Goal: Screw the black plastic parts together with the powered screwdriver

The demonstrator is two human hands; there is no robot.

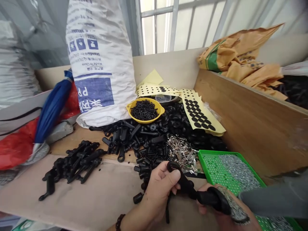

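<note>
**Both hands on one black plastic handle, mid-assembly**

You're gripping a black plastic handle part (185, 184) w/ both hands, low centre of view, just above the cardboard-covered bench (96, 199). Your left hand (160, 189) is pinching the looped end btwn thumb and fingers; your right hand (216, 208) is wrapping round the thicker grip end, partly hidden by a grey sleeve (276, 199). Both are clenching on the same piece, neither is free.

Step in hand, as I'm reading it: you're fitting or checking this one piece before adding hardware. Can't tell if a screw or clip is already in; too small and dark.

What's lying around you:
- green tray (204, 160) of small silvery screws, touching your right hand
- pile of shiny metal clips (181, 150) just beyond your left hand
- heap of loose black parts (144, 141) behind that
- yellow bowl (156, 116) of black screws, further back
- finished-looking handles (72, 163) to the left, well apart
- yellow sheets of black dot pads (197, 112) by the wooden wall

Next move prob calls for freeing one hand while the other is keeping the handle steady, then picking a single small piece w/out scattering the rest.
</note>
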